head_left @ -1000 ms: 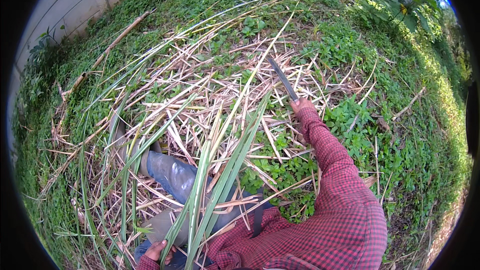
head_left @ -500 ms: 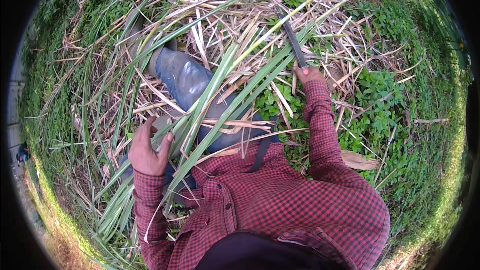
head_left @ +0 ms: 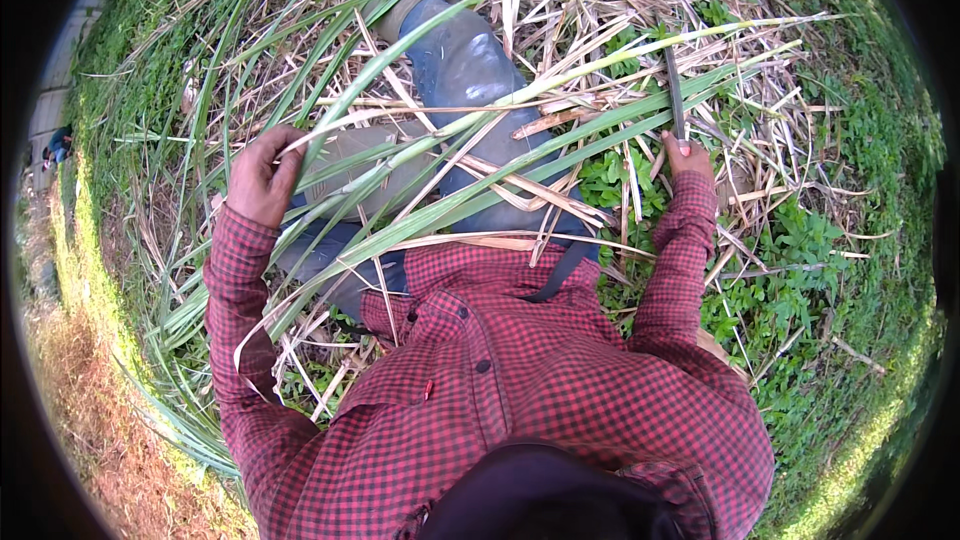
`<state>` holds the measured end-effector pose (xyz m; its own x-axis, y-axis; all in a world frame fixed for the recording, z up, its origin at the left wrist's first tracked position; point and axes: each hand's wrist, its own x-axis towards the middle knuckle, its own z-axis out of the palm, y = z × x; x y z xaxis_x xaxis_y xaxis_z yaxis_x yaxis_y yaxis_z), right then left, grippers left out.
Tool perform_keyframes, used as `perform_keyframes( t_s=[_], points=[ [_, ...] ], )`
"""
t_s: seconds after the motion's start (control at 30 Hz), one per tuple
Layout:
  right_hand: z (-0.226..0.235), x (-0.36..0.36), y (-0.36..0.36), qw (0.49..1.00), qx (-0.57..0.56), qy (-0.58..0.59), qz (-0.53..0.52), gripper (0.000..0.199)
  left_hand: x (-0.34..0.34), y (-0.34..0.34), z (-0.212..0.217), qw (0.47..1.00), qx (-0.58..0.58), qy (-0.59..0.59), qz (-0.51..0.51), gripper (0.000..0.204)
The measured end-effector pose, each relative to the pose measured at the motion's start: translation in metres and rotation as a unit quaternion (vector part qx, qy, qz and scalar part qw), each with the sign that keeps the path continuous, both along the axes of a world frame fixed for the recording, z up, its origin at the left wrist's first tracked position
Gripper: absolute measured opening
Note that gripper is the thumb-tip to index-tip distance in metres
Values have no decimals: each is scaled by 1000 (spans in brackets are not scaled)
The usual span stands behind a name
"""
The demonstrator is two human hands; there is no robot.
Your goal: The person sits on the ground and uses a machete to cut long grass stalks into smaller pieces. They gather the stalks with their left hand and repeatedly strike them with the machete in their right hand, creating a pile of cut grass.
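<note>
My right hand (head_left: 688, 158) grips the handle of a long, dark-bladed knife (head_left: 674, 90), its blade pointing away from me across green leaves. Out to the left, the fingers of my left hand (head_left: 264, 178) are curled and pinched on the end of a long leaf (head_left: 345, 118). A bundle of long green leaves with a pale stalk (head_left: 560, 80) slants over my lap, from lower left to upper right. Some dry, bent leaves (head_left: 530, 190) lie among them. My legs, in grey-blue, mud-stained trousers (head_left: 465, 65), show beneath the bundle.
Dry straw-like litter (head_left: 560, 5) covers the ground ahead. Low green weeds (head_left: 790, 245) grow on the right. More long green leaves (head_left: 190, 310) lie to the left. Far left, a person in blue (head_left: 60, 145) is near a paved strip (head_left: 50, 105).
My left hand has moved up and left, and its spread fingers have closed on a leaf. The view has shifted, so the knife and bundle appear farther right.
</note>
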<state>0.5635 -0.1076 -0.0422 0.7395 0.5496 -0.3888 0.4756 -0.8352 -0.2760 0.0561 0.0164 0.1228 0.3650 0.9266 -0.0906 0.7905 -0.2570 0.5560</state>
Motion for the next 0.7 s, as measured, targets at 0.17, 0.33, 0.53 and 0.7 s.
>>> perform_keyframes(
  t_s=[0.17, 0.33, 0.53, 0.7],
  points=[
    [1, -5, 4, 1000, 13, -5, -8, 76, -145, 75, 32, 830, 316, 422, 181, 20],
    [1, 2, -12, 998, 49, -8, -41, 83, -96, 52, 8, 909, 277, 283, 129, 29],
    [8, -11, -33, 928, 272, 132, -219, 47, -7, -26, -35, 961, 177, 179, -111, 47],
    [21, -2, -49, 941, 235, 158, -186, 46, -25, -20, -78, 982, 50, 130, -130, 51]
  ],
)
